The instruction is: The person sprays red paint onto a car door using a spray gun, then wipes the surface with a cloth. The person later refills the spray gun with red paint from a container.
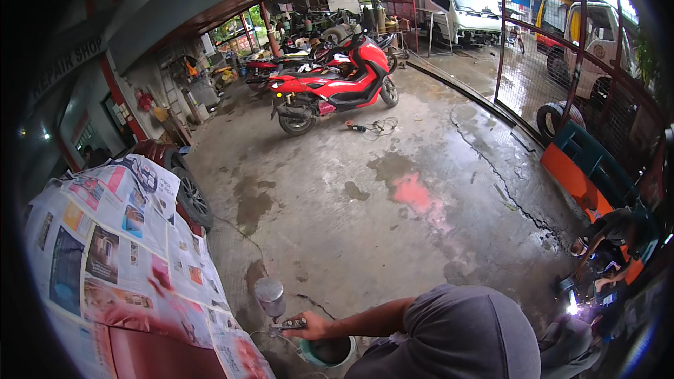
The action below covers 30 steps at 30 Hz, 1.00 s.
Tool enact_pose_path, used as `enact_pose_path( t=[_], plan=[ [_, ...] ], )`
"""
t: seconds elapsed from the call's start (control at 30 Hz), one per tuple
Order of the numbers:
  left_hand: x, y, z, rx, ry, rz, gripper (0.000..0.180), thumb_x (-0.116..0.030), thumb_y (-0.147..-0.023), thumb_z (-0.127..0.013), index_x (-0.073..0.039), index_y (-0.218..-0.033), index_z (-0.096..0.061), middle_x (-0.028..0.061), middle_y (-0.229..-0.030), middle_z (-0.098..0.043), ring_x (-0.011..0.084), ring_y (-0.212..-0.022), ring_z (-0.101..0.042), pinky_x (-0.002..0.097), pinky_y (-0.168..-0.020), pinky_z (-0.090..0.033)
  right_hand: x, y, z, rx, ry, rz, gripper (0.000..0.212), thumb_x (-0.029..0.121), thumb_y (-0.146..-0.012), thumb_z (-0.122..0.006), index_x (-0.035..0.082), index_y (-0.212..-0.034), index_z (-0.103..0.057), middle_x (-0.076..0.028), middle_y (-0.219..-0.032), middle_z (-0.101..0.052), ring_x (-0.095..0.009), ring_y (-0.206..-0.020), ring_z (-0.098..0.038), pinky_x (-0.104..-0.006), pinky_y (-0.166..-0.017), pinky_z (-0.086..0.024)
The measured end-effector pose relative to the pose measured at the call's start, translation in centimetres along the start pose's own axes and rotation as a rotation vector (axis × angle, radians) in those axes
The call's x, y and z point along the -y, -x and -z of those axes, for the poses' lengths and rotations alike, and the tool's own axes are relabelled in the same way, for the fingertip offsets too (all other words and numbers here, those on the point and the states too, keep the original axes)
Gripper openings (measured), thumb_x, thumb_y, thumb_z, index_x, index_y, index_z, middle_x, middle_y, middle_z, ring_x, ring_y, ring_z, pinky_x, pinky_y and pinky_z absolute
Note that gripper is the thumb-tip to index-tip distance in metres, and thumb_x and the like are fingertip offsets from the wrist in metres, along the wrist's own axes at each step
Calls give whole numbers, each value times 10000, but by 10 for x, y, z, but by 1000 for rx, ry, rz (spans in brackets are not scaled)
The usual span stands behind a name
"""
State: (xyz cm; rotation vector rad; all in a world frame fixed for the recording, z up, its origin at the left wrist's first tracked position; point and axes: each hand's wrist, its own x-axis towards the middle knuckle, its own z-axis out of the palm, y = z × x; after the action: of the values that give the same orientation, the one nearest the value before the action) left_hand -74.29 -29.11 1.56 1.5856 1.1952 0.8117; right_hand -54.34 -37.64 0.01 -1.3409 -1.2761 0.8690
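1. The spray gun [281, 325] is at the lower middle, between the papered car and the bucket [309, 353]. The right hand [314, 325] grips it by its dark handle; the left hand is out of view, so I cannot tell what it does.
2. If the wrist tips, the cup [269, 293] on top could leak or drip, onto the bucket's rim or the floor.
3. Paint mist could land on the dark red panel [158, 354] unevenly if the nozzle swings or sits too close; a loose edge of the newspaper [151, 238] could lift and smear it.
4. Farther right, a bright welding arc [572, 307] burns near a crouching co-worker [607, 238]; its sparks could light any fumes.
5. The gun looks metallic, with a dull, smudged silver cup standing roughly upright. Whether it is spraying I cannot tell.
6. The newspaper beside it carries red overspray, while the panel shows as a bare, dark red strip.
7. Beyond lie the car's wheel [191, 193], a red stain [414, 193] on the concrete floor [316, 203] and a red scooter [344, 88].
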Motion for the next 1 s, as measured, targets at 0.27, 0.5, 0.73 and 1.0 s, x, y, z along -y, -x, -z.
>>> enact_pose_path(
  t=[0.27,0.5,0.73,1.0],
  plan=[
    [101,184,109,-454,89,198,304,-212,-891,-743,-94,-1157,-654,45,-1041,-668,198,-965,-639,351,-830,-524,45,9,-45,302,-251,-109,357,310,-920,-791,31,-1141,-753,-68,-960,-774,-91,-899,-670,-303,-814,-550],
    [102,322,105,-595,244,54,312,-206,-875,-756,-97,-1148,-652,39,-1026,-665,192,-944,-640,347,-814,-523,-15,-14,-96,383,-285,-4,224,229,-953,-753,9,-920,-727,-8,-752,-694,-65,-633,-596,-261,-561,-469],
    [34,366,67,-774,213,17,409,-235,-793,-847,-66,-1089,-621,51,-885,-666,179,-853,-644,329,-744,-507,19,-22,-133,537,-362,-71,284,294,-972,-728,39,-853,-689,1,-693,-643,-50,-496,-508,-241,-429,-371],
    [12,412,46,-888,386,-92,368,-209,-821,-825,-52,-1074,-609,77,-901,-661,190,-867,-640,370,-775,-523,40,-36,-165,556,-316,-63,329,344,-955,-746,66,-791,-684,12,-655,-638,-64,-469,-513,-241,-427,-367]
  ],
)
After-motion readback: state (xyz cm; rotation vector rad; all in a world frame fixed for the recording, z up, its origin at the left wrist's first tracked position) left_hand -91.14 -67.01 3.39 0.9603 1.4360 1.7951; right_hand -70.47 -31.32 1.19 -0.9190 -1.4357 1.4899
